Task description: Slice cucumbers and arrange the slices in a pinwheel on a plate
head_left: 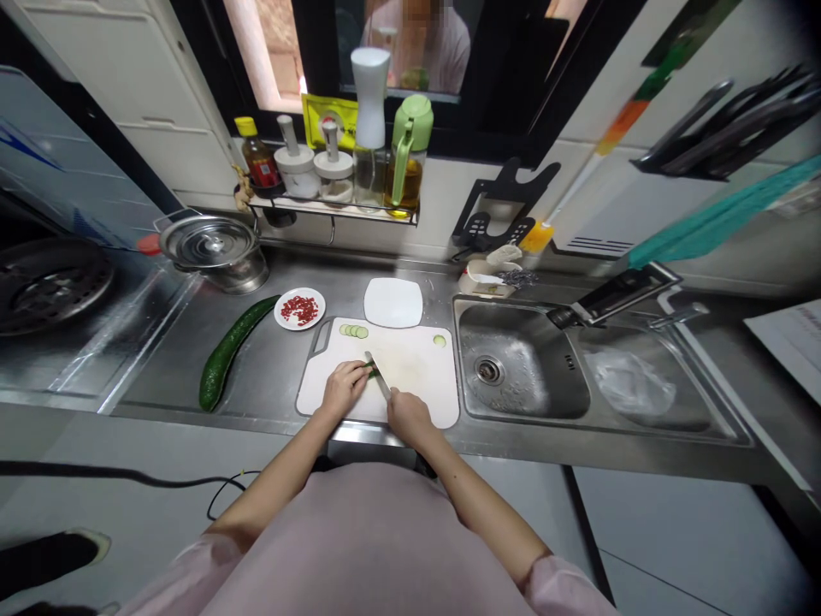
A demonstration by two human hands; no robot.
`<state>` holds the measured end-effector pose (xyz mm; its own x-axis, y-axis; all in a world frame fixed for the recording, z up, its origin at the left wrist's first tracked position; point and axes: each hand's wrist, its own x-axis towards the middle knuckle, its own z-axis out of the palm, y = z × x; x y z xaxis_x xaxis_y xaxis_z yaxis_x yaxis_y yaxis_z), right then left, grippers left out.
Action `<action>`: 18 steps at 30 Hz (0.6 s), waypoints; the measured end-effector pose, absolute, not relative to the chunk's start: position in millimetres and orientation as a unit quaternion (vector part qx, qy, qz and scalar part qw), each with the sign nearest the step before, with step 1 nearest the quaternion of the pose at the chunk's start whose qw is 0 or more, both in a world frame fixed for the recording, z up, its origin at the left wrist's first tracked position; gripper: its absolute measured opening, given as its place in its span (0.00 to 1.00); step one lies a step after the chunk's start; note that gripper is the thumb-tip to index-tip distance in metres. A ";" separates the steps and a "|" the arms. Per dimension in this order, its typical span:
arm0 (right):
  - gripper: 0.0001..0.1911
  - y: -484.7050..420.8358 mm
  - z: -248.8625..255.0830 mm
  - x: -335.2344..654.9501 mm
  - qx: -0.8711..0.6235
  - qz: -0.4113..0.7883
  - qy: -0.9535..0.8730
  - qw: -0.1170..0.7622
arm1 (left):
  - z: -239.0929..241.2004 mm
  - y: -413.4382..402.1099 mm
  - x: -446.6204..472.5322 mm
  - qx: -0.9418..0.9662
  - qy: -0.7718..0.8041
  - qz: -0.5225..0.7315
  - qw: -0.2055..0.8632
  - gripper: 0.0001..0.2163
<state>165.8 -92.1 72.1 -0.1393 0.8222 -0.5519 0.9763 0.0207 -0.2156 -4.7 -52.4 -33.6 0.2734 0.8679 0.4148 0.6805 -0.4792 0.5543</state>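
Observation:
A white cutting board (416,364) lies on the steel counter in front of me. My left hand (345,387) presses a short green cucumber piece (370,370) onto the board; most of the piece is hidden under my fingers. My right hand (408,417) grips the handle of a knife (378,375), whose blade rests against the cucumber piece. Several cut cucumber slices (354,330) lie at the board's far left edge. A single slice (440,340) sits near its far right corner.
A whole cucumber (229,351) lies left of the board beside a small plate of chopped red chili (299,309). A white square plate (393,302) sits behind the board. A steel sink (522,364) is to the right, a lidded pot (215,246) at back left, and a condiment shelf (333,205) on the wall.

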 end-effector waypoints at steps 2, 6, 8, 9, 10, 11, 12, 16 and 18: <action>0.16 -88.9 70.1 163.8 0.639 -0.278 0.704 0.136 | -34.0 -52.7 -4.8 0.786 0.492 0.350 0.132 0.10; 0.16 -84.2 66.1 161.0 0.638 -0.271 0.710 0.130 | -35.3 -52.4 -5.1 0.786 0.491 0.351 0.133 0.10; 0.16 -84.8 65.0 161.6 0.638 -0.270 0.710 0.129 | -35.3 -51.9 -5.3 0.787 0.491 0.350 0.133 0.10; 0.16 -85.6 64.6 162.2 0.638 -0.272 0.709 0.131 | -35.1 -51.7 -5.3 0.788 0.490 0.349 0.132 0.10; 0.16 -86.7 64.2 163.0 0.638 -0.273 0.708 0.132 | -34.7 -51.6 -5.3 0.789 0.489 0.349 0.131 0.10; 0.16 -87.6 63.8 163.6 0.639 -0.274 0.707 0.132 | -34.2 -51.5 -5.4 0.790 0.487 0.349 0.130 0.10; 0.16 -88.2 63.2 164.2 0.639 -0.275 0.706 0.132 | -33.8 -51.5 -5.4 0.791 0.486 0.348 0.130 0.10; 0.16 -86.6 61.0 163.4 0.635 -0.275 0.711 0.126 | -33.2 -51.9 -5.3 0.789 0.491 0.344 0.132 0.10; 0.16 -83.8 60.4 161.5 0.635 -0.276 0.711 0.123 | -33.7 -52.2 -5.3 0.788 0.493 0.342 0.136 0.10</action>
<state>161.5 -83.8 60.4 -0.1627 0.8353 -0.5251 0.9709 0.0408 -0.2358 -5.3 -52.2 -33.7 0.2799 0.8704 0.4049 0.6840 -0.4768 0.5520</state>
